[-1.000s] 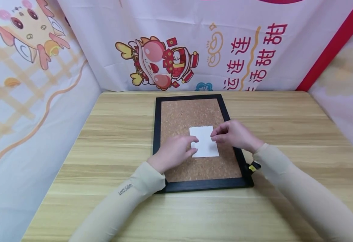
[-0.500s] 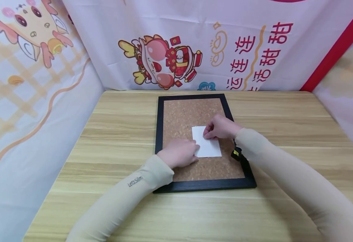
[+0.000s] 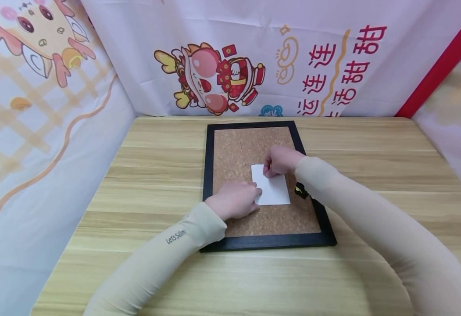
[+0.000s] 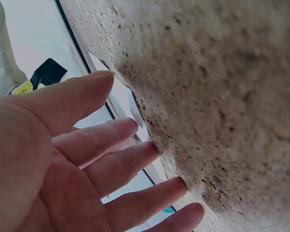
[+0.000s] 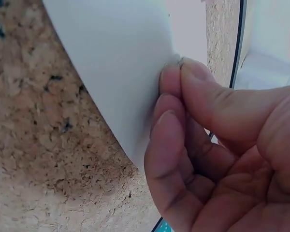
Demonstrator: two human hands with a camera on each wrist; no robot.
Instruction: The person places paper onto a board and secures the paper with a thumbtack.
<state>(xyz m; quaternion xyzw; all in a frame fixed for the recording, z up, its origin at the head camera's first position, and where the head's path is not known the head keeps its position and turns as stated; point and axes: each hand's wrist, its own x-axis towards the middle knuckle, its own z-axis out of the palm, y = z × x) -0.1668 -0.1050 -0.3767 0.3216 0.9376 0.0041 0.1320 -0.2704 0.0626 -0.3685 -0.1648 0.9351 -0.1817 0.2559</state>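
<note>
A white sheet of paper [image 3: 274, 193] lies on a cork board [image 3: 238, 147] with a black frame. My left hand [image 3: 236, 199] rests at the paper's left edge. Its fingers [image 4: 125, 164] are fairly straight, spread along the board and paper. Over the upper part of the paper, my right hand [image 3: 281, 160] pinches a small pin [image 5: 180, 61] between thumb and forefinger. Only a tiny greyish bit of it shows at the fingertips, against the paper. The other right fingers curl beside the sheet.
The board lies on a light wooden table [image 3: 155, 175]. A printed white cloth [image 3: 135, 44] hangs behind it, with more cloth at both sides. A black and yellow device [image 3: 301, 190] sits at my right wrist.
My right hand has moved left and inward over the paper, its fingertips now lower at the sheet. My left hand has come down onto the paper's left edge.
</note>
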